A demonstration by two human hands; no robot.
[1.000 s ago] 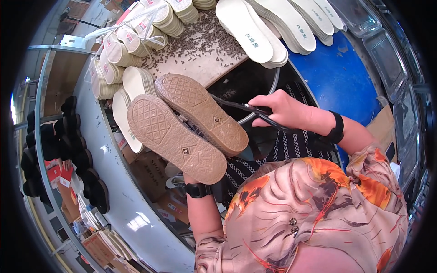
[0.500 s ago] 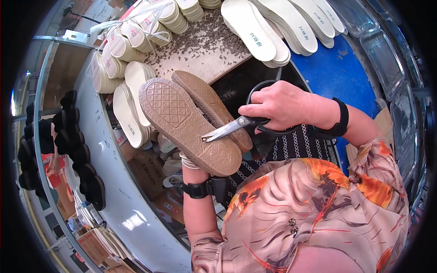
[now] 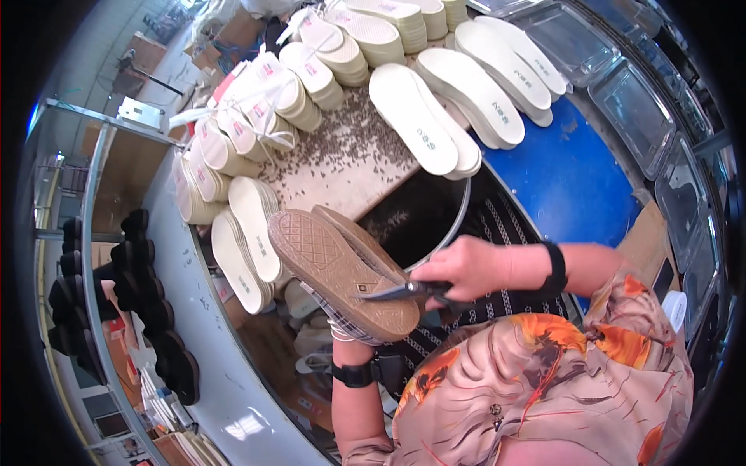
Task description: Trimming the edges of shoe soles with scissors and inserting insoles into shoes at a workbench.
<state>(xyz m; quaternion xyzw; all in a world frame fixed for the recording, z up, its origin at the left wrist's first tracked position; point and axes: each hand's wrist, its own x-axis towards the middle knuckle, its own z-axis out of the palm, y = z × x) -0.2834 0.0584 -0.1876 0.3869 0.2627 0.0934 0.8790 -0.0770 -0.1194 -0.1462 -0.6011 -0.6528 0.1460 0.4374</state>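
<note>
A pair of slippers (image 3: 330, 268) with brown patterned soles is held up, soles facing me, one partly behind the other. Dark plaid fabric shows along the lower edge of the front one. My left hand is hidden behind them and supports them from below; only its wrist (image 3: 344, 337) shows, with pale bands around it. In my right hand (image 3: 464, 268) is a pair of scissors (image 3: 392, 291), fingers closed around the dark handles. The blades lie nearly together across the heel part of the front sole, just below a small diamond-shaped mark.
Stacks of cream insoles (image 3: 416, 120) stand along the far table. Dark crumbs (image 3: 334, 155) litter its pale top. A blue surface (image 3: 556, 171) and clear plastic trays (image 3: 633, 101) lie at the right. Black shoes (image 3: 175, 361) hang on a rack at the left.
The scissor blades, spread at the diamond mark before, have come nearly together and sit slightly below it. Slippers and right hand appear lower as the view has shifted.
</note>
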